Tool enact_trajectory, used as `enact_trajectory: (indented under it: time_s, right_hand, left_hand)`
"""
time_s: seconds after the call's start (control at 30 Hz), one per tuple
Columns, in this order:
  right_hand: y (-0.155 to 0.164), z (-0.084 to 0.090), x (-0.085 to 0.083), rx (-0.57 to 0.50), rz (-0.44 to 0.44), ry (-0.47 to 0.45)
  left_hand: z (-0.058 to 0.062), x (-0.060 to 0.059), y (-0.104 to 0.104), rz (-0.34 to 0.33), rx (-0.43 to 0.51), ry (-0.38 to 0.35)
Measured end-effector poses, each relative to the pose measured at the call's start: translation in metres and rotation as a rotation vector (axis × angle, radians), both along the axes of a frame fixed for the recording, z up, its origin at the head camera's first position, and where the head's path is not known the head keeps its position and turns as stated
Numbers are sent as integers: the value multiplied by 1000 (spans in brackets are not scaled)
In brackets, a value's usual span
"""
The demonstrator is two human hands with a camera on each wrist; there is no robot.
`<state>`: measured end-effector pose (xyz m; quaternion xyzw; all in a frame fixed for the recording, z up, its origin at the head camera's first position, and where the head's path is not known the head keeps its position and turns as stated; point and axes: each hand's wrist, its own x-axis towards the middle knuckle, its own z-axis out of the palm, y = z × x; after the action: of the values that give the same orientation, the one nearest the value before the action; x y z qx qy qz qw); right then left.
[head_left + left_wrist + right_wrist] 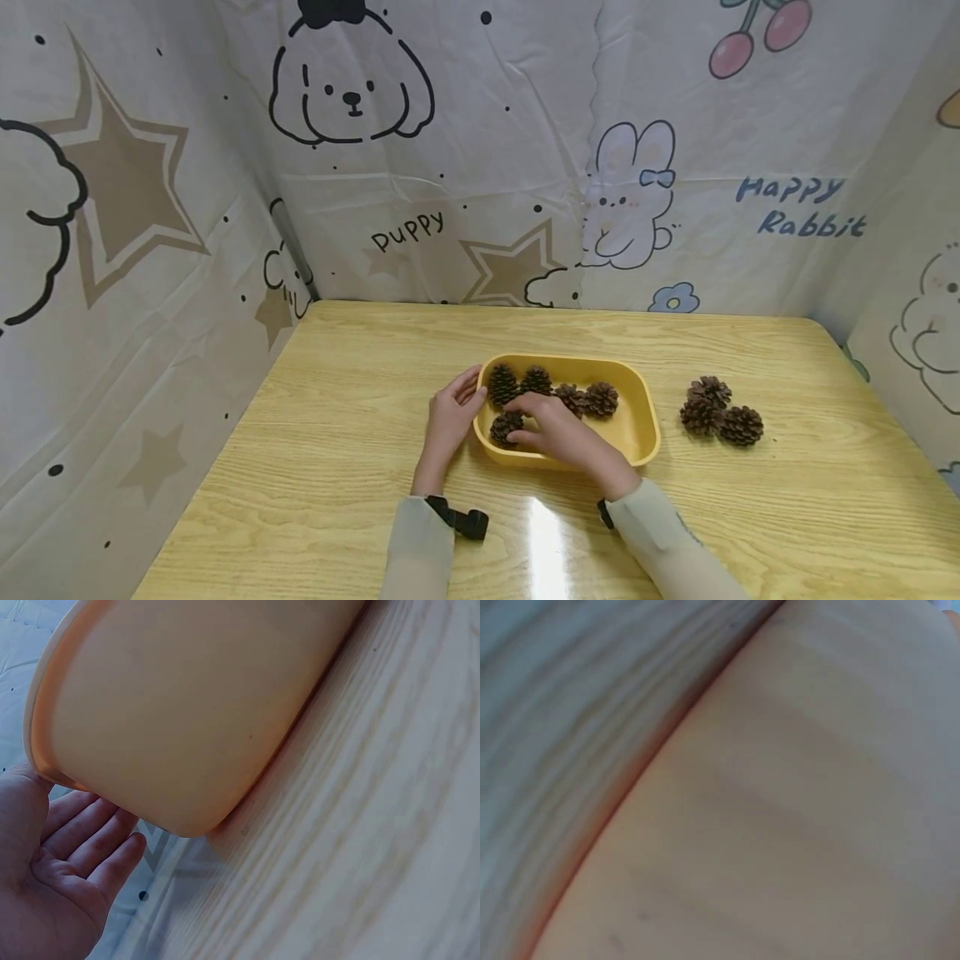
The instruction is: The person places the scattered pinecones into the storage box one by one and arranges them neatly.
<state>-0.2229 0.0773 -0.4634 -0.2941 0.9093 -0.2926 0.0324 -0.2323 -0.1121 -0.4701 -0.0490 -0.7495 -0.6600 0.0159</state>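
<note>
A yellow plastic bin [637,417] with rounded corners stands on the table and holds several brown pine cones. At its left end, my left hand [453,412] touches the rim with the thumb; in the left wrist view the fairly straight fingers [105,851] lie against the outer wall. My right hand [558,427] reaches over the front rim into the bin, its thumb and fingers around a pine cone [506,430] in the front left corner. Behind it, one pine cone [502,385] and another pine cone [537,381] sit by the back wall. The right wrist view shows only the bin's outside and the table.
To the right of the bin, a cluster of three pine cones [708,412] lies on the wooden table [330,400]. Further pine cones [602,400] sit near the bin's middle. A printed white curtain [480,150] hangs behind the table and along both sides.
</note>
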Motion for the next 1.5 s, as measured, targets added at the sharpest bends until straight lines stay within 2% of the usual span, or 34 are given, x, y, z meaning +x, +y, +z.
enact_trajectory:
  time_s: [0.4, 0.97, 1.5]
  right_hand:
    - [0, 1, 0, 5, -5, -3]
    - [3, 1, 2, -42, -27, -40]
    - [20, 0, 4, -181, -120, 139]
  left_hand:
    - [1, 1, 1, -7, 6, 2]
    - [0, 0, 2, 0, -2, -1]
    - [1, 1, 1, 9, -7, -6]
